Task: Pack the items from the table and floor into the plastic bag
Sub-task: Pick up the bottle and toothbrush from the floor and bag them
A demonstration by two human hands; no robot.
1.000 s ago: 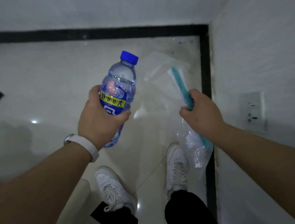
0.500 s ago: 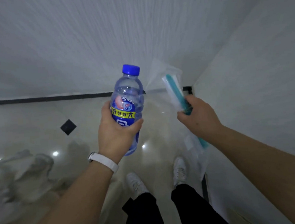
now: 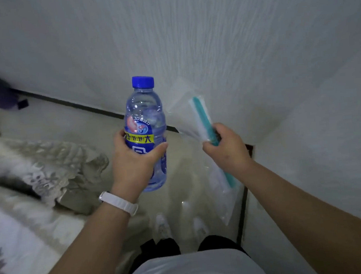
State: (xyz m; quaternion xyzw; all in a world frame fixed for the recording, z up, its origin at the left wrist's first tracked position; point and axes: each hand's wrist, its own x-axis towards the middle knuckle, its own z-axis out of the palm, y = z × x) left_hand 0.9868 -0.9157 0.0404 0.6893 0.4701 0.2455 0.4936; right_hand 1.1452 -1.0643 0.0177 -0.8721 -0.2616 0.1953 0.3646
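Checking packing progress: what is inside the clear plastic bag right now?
The plastic bag hanging from the right hand looks flat and empty. The part bunched in the fist is hidden. The water bottle is outside it, in the left hand.

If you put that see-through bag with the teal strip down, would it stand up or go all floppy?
Probably floppy: the clear plastic bag with the teal zip strip droops below the right hand that pinches it. It looks thin and crinkly, so likely very light. The clear water bottle with the blue cap in the left hand would likely weigh it down.
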